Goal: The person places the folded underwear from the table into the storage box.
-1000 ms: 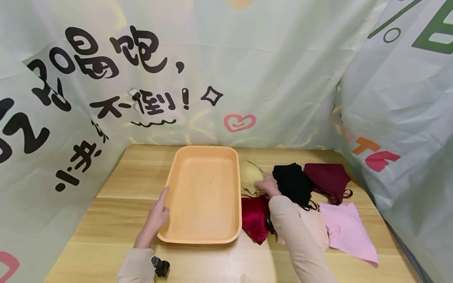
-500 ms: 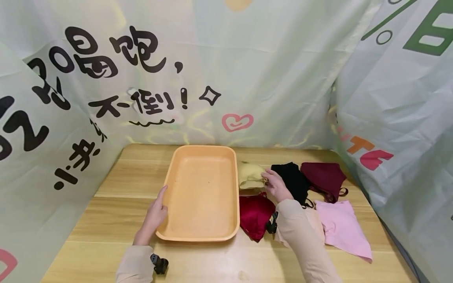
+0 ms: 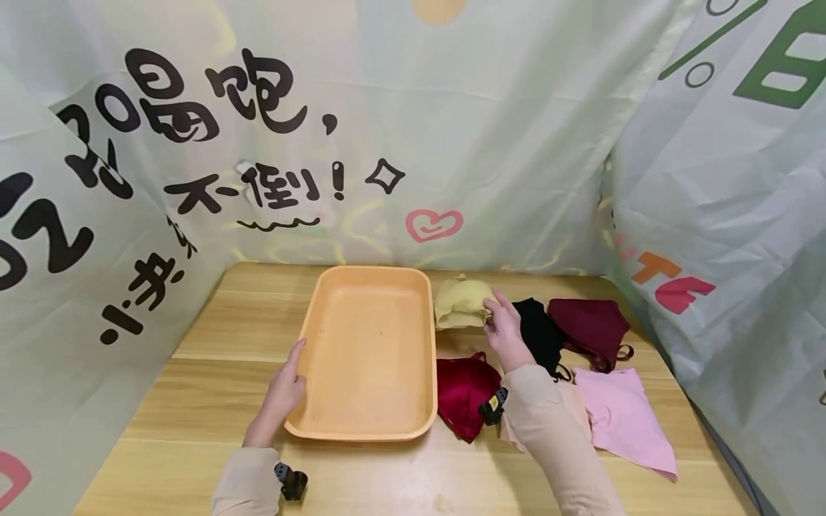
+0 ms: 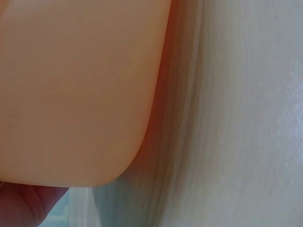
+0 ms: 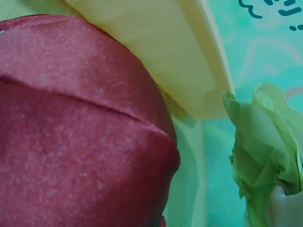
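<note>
My right hand (image 3: 506,331) pinches a yellow bra (image 3: 463,301) by its right end, beside the far right side of an orange plastic tray (image 3: 368,358). In the right wrist view the yellow bra (image 5: 262,146) hangs in folds from the fingers. My left hand (image 3: 282,394) grips the tray's left rim, and its fingertips show at the tray's edge in the left wrist view. Below the right hand lies a red satin bra (image 3: 466,393), which fills much of the right wrist view. The tray holds nothing.
To the right on the wooden table (image 3: 213,401) lie a black garment (image 3: 540,333), a burgundy bra (image 3: 590,326), a peach garment (image 3: 574,401) partly under the right sleeve, and a pink garment (image 3: 629,416). Printed cloth (image 3: 516,143) hangs behind and at both sides.
My right hand has taken hold of the yellow bra and raised it, folding it together, then moved it slightly away from me. The left hand and tray stay put.
</note>
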Demonstrator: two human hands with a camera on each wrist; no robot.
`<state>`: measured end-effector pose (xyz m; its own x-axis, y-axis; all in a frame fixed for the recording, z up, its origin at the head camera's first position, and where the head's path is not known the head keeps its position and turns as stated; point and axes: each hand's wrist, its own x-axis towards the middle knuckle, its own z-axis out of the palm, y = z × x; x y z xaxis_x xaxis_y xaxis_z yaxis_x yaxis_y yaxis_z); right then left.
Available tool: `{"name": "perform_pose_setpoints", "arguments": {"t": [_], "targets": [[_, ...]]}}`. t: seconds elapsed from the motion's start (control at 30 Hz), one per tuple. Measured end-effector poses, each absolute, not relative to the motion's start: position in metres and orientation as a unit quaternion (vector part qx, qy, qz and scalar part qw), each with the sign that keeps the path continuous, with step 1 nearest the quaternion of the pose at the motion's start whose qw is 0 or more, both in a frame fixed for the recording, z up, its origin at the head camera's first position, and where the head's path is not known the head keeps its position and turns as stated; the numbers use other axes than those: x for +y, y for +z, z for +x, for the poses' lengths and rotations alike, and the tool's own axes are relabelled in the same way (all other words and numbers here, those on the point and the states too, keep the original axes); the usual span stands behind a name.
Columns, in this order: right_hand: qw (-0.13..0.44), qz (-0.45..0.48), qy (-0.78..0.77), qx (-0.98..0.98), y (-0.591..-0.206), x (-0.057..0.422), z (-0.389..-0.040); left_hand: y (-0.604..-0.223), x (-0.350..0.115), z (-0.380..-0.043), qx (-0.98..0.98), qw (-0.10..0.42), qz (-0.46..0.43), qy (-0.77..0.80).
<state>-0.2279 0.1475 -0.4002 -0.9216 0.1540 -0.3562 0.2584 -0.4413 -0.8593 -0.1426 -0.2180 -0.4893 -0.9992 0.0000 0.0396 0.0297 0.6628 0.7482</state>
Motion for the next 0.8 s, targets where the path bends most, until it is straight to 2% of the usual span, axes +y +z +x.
{"name": "perform_pose_setpoints", "arguments": {"t": [0.2, 0.3, 0.53, 0.8], "targets": [[-0.038, 0.199, -0.845, 0.494, -0.402, 0.142, -0.236, -0.489, -0.218, -0.144, -0.908, 0.006, -0.008, -0.418], [-0.054, 0.188, -0.855, 0.480, -0.402, 0.137, -0.240, -0.490, -0.219, -0.143, -0.906, 0.011, -0.012, -0.423], [-0.035, 0.145, -0.870, 0.471, -0.401, 0.123, -0.239, -0.489, -0.218, -0.138, -0.897, 0.067, -0.047, -0.434], [-0.003, 0.103, -0.859, 0.501, -0.404, 0.100, -0.234, -0.487, -0.218, -0.143, -0.909, 0.018, -0.008, -0.415]]}}
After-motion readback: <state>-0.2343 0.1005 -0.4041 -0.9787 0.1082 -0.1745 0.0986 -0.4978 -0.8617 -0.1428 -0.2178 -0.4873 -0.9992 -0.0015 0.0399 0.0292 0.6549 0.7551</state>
